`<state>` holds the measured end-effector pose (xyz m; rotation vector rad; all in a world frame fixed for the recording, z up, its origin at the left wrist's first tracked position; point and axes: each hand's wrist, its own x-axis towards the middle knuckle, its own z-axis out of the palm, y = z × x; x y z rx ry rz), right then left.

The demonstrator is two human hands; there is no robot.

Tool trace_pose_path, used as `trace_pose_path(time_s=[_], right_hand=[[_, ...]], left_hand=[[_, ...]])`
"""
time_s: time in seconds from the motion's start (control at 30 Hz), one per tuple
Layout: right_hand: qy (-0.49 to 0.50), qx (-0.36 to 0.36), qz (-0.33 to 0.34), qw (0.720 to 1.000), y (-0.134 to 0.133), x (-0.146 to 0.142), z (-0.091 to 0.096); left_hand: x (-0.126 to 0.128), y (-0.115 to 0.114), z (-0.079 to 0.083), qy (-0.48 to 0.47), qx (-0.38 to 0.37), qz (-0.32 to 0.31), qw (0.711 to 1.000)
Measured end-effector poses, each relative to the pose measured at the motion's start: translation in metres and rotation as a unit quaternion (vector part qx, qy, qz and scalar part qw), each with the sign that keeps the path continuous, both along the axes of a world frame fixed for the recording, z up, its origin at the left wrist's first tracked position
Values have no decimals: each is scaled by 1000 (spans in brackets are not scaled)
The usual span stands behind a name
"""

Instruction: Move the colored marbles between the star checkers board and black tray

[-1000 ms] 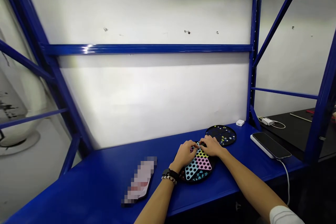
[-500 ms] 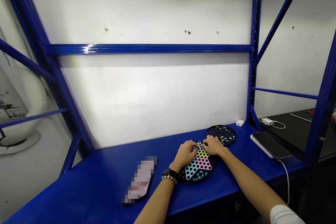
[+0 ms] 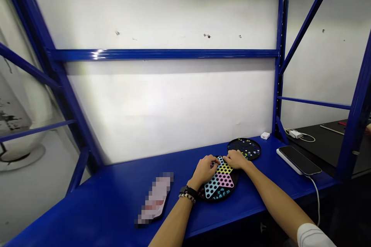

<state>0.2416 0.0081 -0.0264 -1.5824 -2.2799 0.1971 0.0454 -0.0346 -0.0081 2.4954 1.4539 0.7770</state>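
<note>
A round black board point(image 3: 218, 188) with blue, pink and yellow perforated triangles lies on the blue shelf point(image 3: 116, 197). My left hand point(image 3: 204, 170), with a watch and bead bracelet on its wrist, rests on the board's left side with curled fingers. Over the board's far edge, my right hand point(image 3: 236, 159) also has its fingers curled down. What either hand pinches is too small to see. Just behind the right hand sits a round black tray point(image 3: 245, 146) holding several small coloured marbles.
A blurred-out flat object point(image 3: 155, 198) lies left of the board. A phone point(image 3: 298, 159) on a white pad with a cable sits at the shelf's right end. A small white case point(image 3: 265, 135) stands by the wall. Blue rack posts point(image 3: 279, 65) frame the shelf; a black desk point(image 3: 327, 144) adjoins on the right.
My right hand has slid a little to the right, away from the left hand, exposing more of the yellow triangle. The left hand has barely moved.
</note>
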Motion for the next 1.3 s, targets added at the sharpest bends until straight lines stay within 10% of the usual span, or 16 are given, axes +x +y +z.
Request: trace_pose_path(time_s=[0.33,0.8,1.13,1.3], right_hand=[[65,83,-232,967,13,50,4],[110,0,-9,994,-12,7,9],[68,-19,20,997,-15,8,8],[51,-21,18,998,-13,9,5]], left_hand=[[-2,-2,2,22,-33,-7,999],[-11,4,1,88,-126,62,986],[-29,9,10,19,7,103,994],[-47,13,10,108,-57,194,973]])
